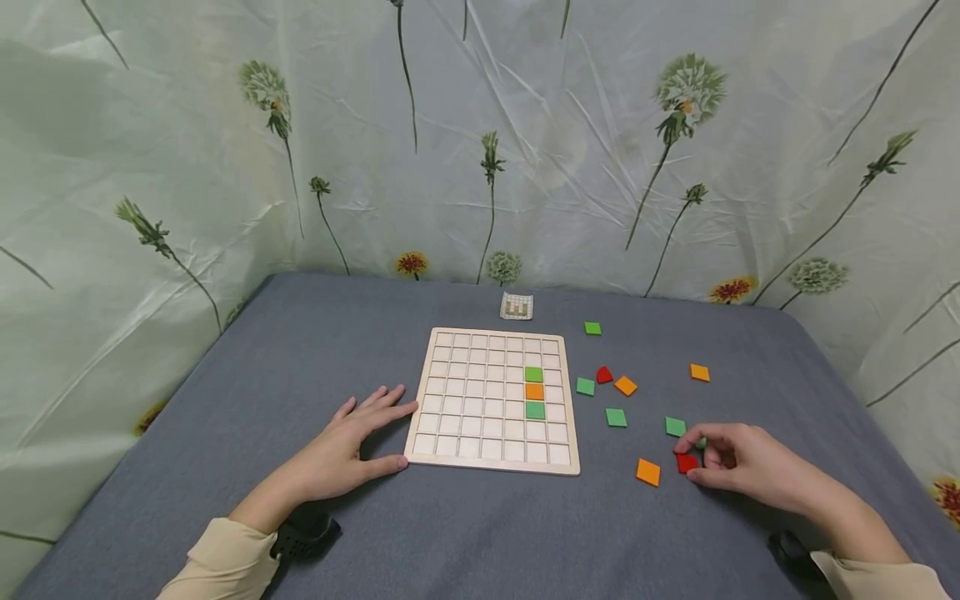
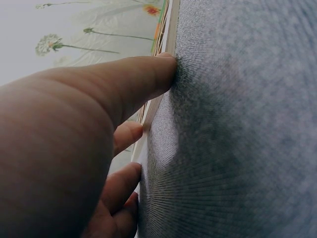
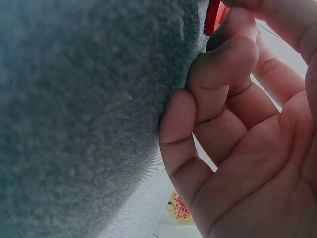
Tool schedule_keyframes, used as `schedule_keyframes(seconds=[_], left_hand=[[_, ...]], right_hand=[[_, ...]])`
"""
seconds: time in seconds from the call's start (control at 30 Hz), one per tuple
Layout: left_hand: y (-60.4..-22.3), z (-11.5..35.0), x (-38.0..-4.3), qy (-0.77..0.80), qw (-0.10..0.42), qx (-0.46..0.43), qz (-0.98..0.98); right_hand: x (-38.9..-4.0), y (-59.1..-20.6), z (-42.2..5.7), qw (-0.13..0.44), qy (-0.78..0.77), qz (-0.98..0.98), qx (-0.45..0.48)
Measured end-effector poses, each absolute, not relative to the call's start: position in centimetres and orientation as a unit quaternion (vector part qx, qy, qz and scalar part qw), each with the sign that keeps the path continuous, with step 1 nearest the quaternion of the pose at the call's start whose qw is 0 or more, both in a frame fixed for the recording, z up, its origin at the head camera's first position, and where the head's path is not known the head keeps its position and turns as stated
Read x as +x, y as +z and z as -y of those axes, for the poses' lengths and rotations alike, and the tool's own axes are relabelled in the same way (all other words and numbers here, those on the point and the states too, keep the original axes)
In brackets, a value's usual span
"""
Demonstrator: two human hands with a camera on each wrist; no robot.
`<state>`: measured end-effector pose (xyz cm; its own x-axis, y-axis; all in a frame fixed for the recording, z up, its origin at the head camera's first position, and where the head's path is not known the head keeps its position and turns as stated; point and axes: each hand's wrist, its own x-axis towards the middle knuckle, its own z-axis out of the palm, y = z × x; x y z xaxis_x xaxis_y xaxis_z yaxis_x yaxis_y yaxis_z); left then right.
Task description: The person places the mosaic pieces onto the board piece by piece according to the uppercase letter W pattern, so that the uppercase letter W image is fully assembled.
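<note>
A wooden grid board (image 1: 497, 468) lies flat on the cloth, with green (image 1: 533, 374), orange (image 1: 534, 391) and darker green (image 1: 535, 410) tiles stacked in one column of its right half. My left hand (image 1: 348, 446) rests at the board's left side, fingers spread; thumb and index fingertips touch its edge. Off to the right, my right hand (image 1: 750, 467) pinches a red tile (image 1: 686, 463) between thumb and index finger. That red tile (image 3: 213, 17) stands on edge in the right wrist view, the other fingers curled beside the cloth. A green tile (image 1: 701, 444) is partly hidden behind the hand.
Loose tiles lie right of the board: several green ones (image 1: 616, 417), orange ones (image 1: 648, 472) and a red one (image 1: 604, 375). A small printed card (image 1: 517, 306) sits beyond the board's far edge. A flowered curtain (image 1: 570, 167) hangs behind the grey-covered table (image 1: 480, 533).
</note>
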<state>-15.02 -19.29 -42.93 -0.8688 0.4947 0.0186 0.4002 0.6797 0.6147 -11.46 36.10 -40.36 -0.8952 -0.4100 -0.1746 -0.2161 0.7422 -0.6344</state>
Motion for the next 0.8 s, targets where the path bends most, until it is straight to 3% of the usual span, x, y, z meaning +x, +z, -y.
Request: schedule_keyframes(seconds=[0.27,0.6,0.8], left_hand=[[-43.0,19.3,-15.0,0.318,0.076,0.243,-0.913],[-43.0,19.2,-15.1,0.316,0.076,0.243,-0.914],[-43.0,19.3,-15.1,0.314,0.077,0.242,-0.915]], right_hand=[[-11.4,-40.4,-36.1,0.144,-0.308,-0.926,-0.166],[-10.3,-40.5,-35.5,0.113,-0.251,-0.96,-0.059],[-10.0,-40.8,-35.1,0.096,-0.246,-0.963,-0.052]])
